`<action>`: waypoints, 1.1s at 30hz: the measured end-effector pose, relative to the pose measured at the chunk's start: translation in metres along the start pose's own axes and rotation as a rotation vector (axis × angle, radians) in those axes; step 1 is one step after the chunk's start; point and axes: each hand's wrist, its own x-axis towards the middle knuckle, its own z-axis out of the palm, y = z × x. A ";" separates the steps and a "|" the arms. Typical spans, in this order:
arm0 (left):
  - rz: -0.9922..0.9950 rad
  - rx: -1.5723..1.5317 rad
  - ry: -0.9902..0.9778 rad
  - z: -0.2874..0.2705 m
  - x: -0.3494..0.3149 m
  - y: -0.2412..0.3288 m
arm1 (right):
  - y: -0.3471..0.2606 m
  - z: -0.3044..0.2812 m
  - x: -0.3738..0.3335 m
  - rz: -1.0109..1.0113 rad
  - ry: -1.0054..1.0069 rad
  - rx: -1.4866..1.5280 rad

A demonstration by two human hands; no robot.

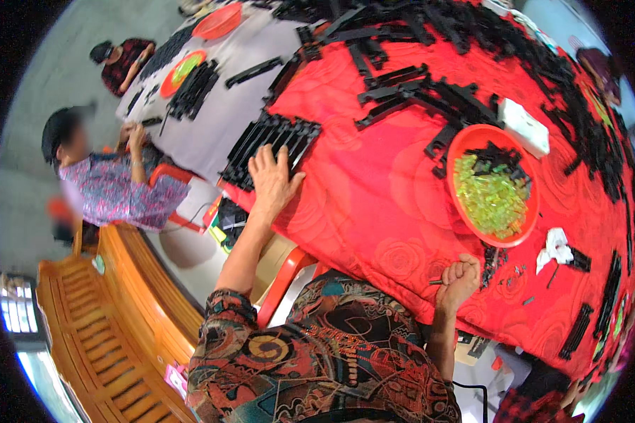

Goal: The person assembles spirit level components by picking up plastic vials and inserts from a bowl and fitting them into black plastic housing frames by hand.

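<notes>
My left hand (271, 178) lies with fingers spread on the near end of a row of long black plastic parts (279, 134), set side by side at the table's left edge. My right hand (461, 276) is closed in a fist above the table's near edge. A short thin dark rod (436, 283) pokes out of its left side; the rest is hidden by the fingers. Beyond that hand stands a red plastic bowl (456, 211), holding yellow-green translucent pieces (488, 201) and small black pieces (497, 156).
Black parts (430, 92) are heaped across the red tablecloth (374, 190). A white block (523, 127) and crumpled tissue (556, 248) lie near the bowl. At left, a person (113, 169) works at a pale table beside a wooden bench (106, 317). Other people are farther off.
</notes>
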 end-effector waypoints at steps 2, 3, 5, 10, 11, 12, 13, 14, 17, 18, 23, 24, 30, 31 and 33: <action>0.037 -0.008 0.074 -0.007 0.008 0.012 | -0.002 0.000 0.000 -0.017 -0.003 0.048; 0.065 -0.031 0.101 -0.008 0.014 0.020 | -0.002 0.000 0.001 0.011 -0.020 0.075; 0.177 -0.148 0.119 -0.003 0.034 0.039 | -0.004 0.001 0.003 0.005 -0.005 0.094; 0.372 -0.290 0.165 0.021 0.097 0.107 | -0.004 -0.002 0.006 0.026 -0.059 0.079; 0.431 -0.305 0.176 0.025 0.112 0.123 | -0.003 -0.004 0.006 0.027 -0.093 0.071; 0.493 -0.325 0.184 0.028 0.128 0.139 | -0.004 -0.007 0.006 0.011 -0.073 0.077; 0.508 -0.333 0.191 0.034 0.143 0.150 | -0.003 -0.008 0.006 0.019 -0.097 0.090; 0.572 -0.263 0.226 0.043 0.158 0.159 | -0.002 -0.009 0.006 0.027 -0.123 0.102; 0.672 -0.160 0.269 0.050 0.182 0.187 | 0.000 -0.011 0.004 0.016 -0.149 0.101; 0.671 -0.125 0.241 0.061 0.188 0.192 | -0.001 -0.012 0.004 0.017 -0.147 0.102; 0.555 -0.081 0.053 0.085 0.192 0.198 | -0.001 -0.012 0.003 0.002 -0.156 0.081; 0.560 -0.038 0.105 0.082 0.190 0.198 | 0.000 -0.012 0.002 0.005 -0.162 0.084; 0.510 -0.051 0.123 0.086 0.179 0.185 | -0.002 -0.013 0.004 0.028 -0.143 0.079; 0.484 -0.077 0.082 0.082 0.174 0.184 | -0.004 -0.013 0.005 0.024 -0.140 0.068; 0.469 -0.129 0.146 0.076 0.160 0.169 | -0.003 -0.012 0.005 0.041 -0.130 0.084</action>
